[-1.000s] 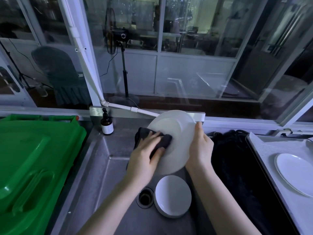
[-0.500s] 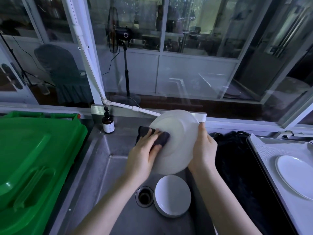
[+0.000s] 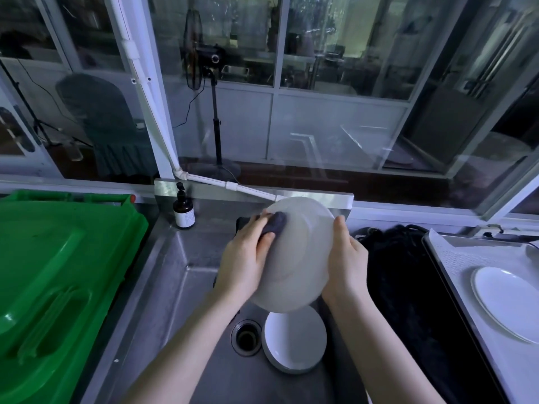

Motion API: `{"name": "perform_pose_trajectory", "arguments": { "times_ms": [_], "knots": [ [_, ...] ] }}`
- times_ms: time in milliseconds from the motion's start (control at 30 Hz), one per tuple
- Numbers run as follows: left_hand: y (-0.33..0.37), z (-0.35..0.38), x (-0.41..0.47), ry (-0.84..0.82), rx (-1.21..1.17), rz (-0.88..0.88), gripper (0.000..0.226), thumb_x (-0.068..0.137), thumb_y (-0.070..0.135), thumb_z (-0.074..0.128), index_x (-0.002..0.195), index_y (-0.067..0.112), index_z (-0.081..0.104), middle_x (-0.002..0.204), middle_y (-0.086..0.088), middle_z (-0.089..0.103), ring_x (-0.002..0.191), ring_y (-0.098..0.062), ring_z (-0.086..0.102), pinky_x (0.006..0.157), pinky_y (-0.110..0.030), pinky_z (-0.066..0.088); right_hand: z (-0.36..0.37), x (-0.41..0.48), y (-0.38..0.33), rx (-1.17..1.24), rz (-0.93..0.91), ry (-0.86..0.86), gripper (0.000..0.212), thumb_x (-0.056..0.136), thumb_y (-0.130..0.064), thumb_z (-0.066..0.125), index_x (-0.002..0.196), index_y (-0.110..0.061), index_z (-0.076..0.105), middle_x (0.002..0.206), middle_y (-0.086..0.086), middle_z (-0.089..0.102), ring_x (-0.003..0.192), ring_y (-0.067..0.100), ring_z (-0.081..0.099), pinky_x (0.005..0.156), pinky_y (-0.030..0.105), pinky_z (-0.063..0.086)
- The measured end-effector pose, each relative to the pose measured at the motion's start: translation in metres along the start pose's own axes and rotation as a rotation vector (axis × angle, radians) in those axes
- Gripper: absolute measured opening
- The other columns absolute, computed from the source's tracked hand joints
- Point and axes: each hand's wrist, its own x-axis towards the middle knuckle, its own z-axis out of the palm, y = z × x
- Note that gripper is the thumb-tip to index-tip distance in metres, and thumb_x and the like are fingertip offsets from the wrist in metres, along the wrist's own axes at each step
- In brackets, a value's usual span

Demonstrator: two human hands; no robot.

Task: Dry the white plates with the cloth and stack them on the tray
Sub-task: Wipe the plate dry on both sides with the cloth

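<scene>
Right hand [image 3: 347, 260] clasps the plate [image 3: 300, 258] by its rim; left hand [image 3: 245, 263] grips the cloth [image 3: 275, 224] against it. We judge rubbing could drop it onto the stacked plates [image 3: 294, 342] at the sink's [image 3: 180, 287] right wall.

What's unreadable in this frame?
Head view:
- held plate far side: faces away.
- cloth: mostly behind left hand and the plate.
- sink plates: count unclear, top edge under held plate.
- tray and tray plate: cut by right edge.
- bottle label: too small.
</scene>
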Motion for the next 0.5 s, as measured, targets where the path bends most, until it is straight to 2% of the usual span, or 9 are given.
{"name": "perform_pose_trajectory", "arguments": {
  "times_ms": [67, 167, 233, 300, 333, 400, 500],
  "knots": [
    [-0.003, 0.001, -0.014, 0.002, -0.028, 0.048, 0.038, 0.098, 0.019, 0.054, 0.135, 0.014, 0.058, 0.139, 0.022, 0.042, 0.136, -0.017, 0.045, 0.105, -0.021, 0.034, -0.001, 0.005, -0.004, -0.002, -0.004, 0.031, 0.058, 0.094, -0.054, 0.058, 0.047, -0.020, 0.059, 0.052, -0.008, 0.054, 0.051, 0.012, 0.049, 0.059, 0.028, 0.042],
    [0.010, 0.010, -0.041, -0.031, -0.048, 0.174, 0.038, 0.098, 0.022, 0.049, 0.135, 0.016, 0.058, 0.144, 0.017, 0.046, 0.140, -0.011, 0.040, 0.116, -0.039, 0.029, 0.000, 0.009, -0.003, -0.008, -0.023, 0.058, 0.059, 0.095, -0.054, 0.057, 0.044, -0.024, 0.065, 0.051, -0.010, 0.059, 0.055, 0.012, 0.054, 0.062, 0.032, 0.047],
    [0.022, 0.016, -0.050, -0.021, -0.055, 0.237, 0.039, 0.100, 0.027, 0.044, 0.136, 0.018, 0.056, 0.146, 0.013, 0.049, 0.140, -0.005, 0.038, 0.117, -0.037, 0.026, 0.002, 0.009, 0.001, -0.002, -0.003, 0.028, 0.054, 0.093, -0.054, 0.058, 0.056, -0.018, 0.070, 0.063, -0.002, 0.069, 0.066, 0.019, 0.064, 0.069, 0.038, 0.053],
    [0.031, 0.018, -0.042, -0.006, -0.052, 0.243, 0.042, 0.100, 0.031, 0.042, 0.137, 0.017, 0.056, 0.146, 0.009, 0.050, 0.140, -0.005, 0.039, 0.117, -0.037, 0.028, 0.005, 0.006, 0.008, 0.013, 0.005, -0.005, 0.055, 0.093, -0.052, 0.058, 0.075, -0.002, 0.069, 0.077, 0.014, 0.071, 0.074, 0.025, 0.064, 0.074, 0.041, 0.052],
    [0.034, 0.017, -0.034, -0.005, -0.048, 0.235, 0.043, 0.100, 0.032, 0.042, 0.137, 0.015, 0.056, 0.146, 0.006, 0.051, 0.139, -0.008, 0.040, 0.116, -0.039, 0.031, 0.006, 0.003, 0.011, 0.006, -0.001, -0.008, 0.061, 0.094, -0.051, 0.058, 0.085, 0.010, 0.063, 0.079, 0.020, 0.070, 0.074, 0.025, 0.062, 0.073, 0.040, 0.050],
    [0.036, 0.013, -0.014, -0.009, -0.028, 0.202, 0.042, 0.099, 0.030, 0.046, 0.136, 0.014, 0.057, 0.144, 0.000, 0.053, 0.136, -0.017, 0.046, 0.112, -0.039, 0.036, 0.007, -0.003, 0.016, -0.032, -0.014, -0.022, 0.066, 0.095, -0.052, 0.057, 0.091, 0.015, 0.058, 0.075, 0.021, 0.068, 0.070, 0.022, 0.059, 0.069, 0.037, 0.047],
    [0.026, 0.004, 0.013, -0.014, 0.017, 0.089, 0.037, 0.100, 0.025, 0.052, 0.135, 0.017, 0.058, 0.136, -0.004, 0.061, 0.120, -0.024, 0.057, 0.092, -0.024, 0.039, 0.004, -0.010, 0.016, -0.064, -0.006, -0.061, 0.062, 0.093, -0.057, 0.056, 0.071, 0.001, 0.057, 0.065, 0.011, 0.052, 0.060, 0.020, 0.048, 0.057, 0.031, 0.039]
  ]
}}
